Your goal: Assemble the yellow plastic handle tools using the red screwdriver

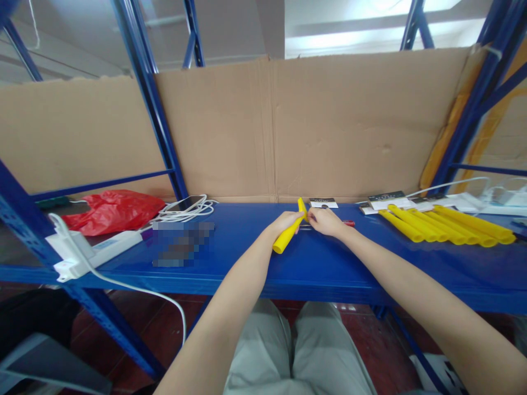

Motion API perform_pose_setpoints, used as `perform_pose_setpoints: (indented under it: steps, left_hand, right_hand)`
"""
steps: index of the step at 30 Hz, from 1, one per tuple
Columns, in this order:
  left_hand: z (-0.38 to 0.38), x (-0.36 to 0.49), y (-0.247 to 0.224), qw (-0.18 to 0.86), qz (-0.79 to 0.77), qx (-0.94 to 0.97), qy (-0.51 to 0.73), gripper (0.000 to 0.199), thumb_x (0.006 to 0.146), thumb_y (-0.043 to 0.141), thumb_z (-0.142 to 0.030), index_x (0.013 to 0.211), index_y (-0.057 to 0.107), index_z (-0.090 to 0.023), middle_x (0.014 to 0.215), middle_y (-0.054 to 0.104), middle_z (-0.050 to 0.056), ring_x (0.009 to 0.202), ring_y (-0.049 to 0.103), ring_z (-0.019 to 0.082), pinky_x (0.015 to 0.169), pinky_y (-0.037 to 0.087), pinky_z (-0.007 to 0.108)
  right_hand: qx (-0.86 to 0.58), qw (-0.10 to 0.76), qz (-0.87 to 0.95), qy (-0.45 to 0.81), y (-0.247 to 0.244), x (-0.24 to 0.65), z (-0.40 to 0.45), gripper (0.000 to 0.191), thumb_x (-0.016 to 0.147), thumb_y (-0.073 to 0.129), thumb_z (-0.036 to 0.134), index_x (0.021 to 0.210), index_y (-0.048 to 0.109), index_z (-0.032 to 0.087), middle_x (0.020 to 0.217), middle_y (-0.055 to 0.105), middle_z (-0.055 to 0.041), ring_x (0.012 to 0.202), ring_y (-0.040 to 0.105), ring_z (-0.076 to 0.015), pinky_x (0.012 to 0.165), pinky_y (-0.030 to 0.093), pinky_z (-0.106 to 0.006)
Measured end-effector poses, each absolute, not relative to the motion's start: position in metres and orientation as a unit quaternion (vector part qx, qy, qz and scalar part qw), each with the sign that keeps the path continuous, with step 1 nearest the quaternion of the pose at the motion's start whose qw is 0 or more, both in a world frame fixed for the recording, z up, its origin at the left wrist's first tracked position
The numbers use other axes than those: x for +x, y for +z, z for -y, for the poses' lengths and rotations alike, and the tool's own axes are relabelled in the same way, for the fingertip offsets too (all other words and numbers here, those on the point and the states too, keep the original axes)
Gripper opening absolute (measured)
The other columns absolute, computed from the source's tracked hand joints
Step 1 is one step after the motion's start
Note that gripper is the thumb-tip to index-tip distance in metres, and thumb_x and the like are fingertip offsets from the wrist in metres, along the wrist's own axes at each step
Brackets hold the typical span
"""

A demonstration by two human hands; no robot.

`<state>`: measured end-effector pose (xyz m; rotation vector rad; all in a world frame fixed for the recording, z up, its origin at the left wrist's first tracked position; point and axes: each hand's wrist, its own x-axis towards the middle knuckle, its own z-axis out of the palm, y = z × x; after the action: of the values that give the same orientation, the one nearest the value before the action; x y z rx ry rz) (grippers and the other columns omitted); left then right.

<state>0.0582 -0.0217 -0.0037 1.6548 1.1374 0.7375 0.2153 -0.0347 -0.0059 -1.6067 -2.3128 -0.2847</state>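
Head view: left hand [284,222] closed round a yellow tube [289,230], held tilted just above the blue shelf [247,258], mid-shelf near its back edge. Right hand [325,221] pinches sth thin at the tube's top end; can't tell what. More yellow tubes [444,224] lie toward the shelf's right end. Red bag [113,211] and white cables [187,208] toward the left.

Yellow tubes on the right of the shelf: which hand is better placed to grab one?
Right, probably. The right hand is on the same side as the loose yellow tubes, while the left hand is wrapped around the yellow tube it holds.
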Motion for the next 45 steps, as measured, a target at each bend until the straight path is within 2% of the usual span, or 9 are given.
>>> perform_pose_setpoints:
  steps: [9, 17, 23, 29, 36, 45]
  left_hand:
    - [0.025, 0.056, -0.001, 0.501, -0.492, 0.629, 0.333, 0.025, 0.093, 0.044, -0.032, 0.086, 0.059, -0.013, 0.043, 0.049, -0.002, 0.037, 0.045, 0.011, 0.041, 0.036, 0.021]
    - [0.024, 0.066, 0.006, 0.564, -0.487, 0.566, 0.354, 0.029, 0.095, 0.037, -0.029, 0.106, 0.055, -0.01, 0.048, 0.048, -0.003, 0.04, 0.045, 0.011, 0.042, 0.037, 0.02]
    - [0.021, 0.088, 0.018, 0.618, -0.469, 0.533, 0.337, 0.032, 0.096, 0.034, -0.027, 0.116, 0.05, -0.008, 0.05, 0.048, -0.003, 0.039, 0.042, 0.009, 0.041, 0.036, 0.019]
    - [0.005, 0.109, 0.02, 0.633, -0.476, 0.503, 0.347, 0.034, 0.096, 0.031, -0.027, 0.114, 0.052, -0.007, 0.051, 0.046, -0.002, 0.038, 0.041, 0.009, 0.039, 0.036, 0.019]
    - [0.008, 0.112, 0.023, 0.629, -0.497, 0.467, 0.373, 0.033, 0.095, 0.031, -0.018, 0.12, 0.05, -0.007, 0.056, 0.05, -0.001, 0.039, 0.045, 0.009, 0.041, 0.039, 0.019]
    - [0.008, 0.073, 0.026, 0.59, -0.497, 0.481, 0.415, 0.029, 0.095, 0.037, -0.029, 0.114, 0.051, -0.013, 0.05, 0.049, -0.003, 0.036, 0.043, 0.01, 0.039, 0.035, 0.019]
  right_hand:
    - [-0.584, 0.153, 0.787, -0.125, 0.004, 0.229, 0.033, 0.019, 0.085, 0.044, 0.015, 0.091, 0.062, 0.016, 0.092, 0.07, -0.0117, 0.085, 0.064, -0.0219, 0.072, 0.038, -0.028]
    - [-0.684, 0.176, 0.706, -0.056, -0.002, 0.289, 0.011, 0.016, 0.081, 0.049, 0.017, 0.085, 0.065, 0.016, 0.086, 0.071, -0.0099, 0.078, 0.064, -0.019, 0.064, 0.04, -0.024]
    - [-0.696, 0.19, 0.691, -0.044, 0.002, 0.295, 0.013, 0.019, 0.08, 0.048, 0.014, 0.084, 0.066, 0.013, 0.083, 0.071, -0.0113, 0.075, 0.064, -0.019, 0.065, 0.041, -0.023]
    - [-0.682, 0.194, 0.705, -0.039, 0.005, 0.292, 0.016, 0.019, 0.081, 0.048, 0.013, 0.081, 0.067, 0.013, 0.083, 0.071, -0.0115, 0.074, 0.064, -0.0184, 0.066, 0.041, -0.023]
    - [-0.672, 0.189, 0.715, -0.038, 0.008, 0.291, 0.018, 0.018, 0.08, 0.049, 0.011, 0.08, 0.067, 0.012, 0.081, 0.071, -0.0108, 0.069, 0.062, -0.0167, 0.063, 0.04, -0.022]
    - [-0.695, 0.165, 0.699, -0.031, 0.004, 0.288, 0.014, 0.022, 0.078, 0.05, 0.011, 0.083, 0.072, 0.011, 0.084, 0.073, -0.0111, 0.075, 0.065, -0.0176, 0.063, 0.042, -0.021]
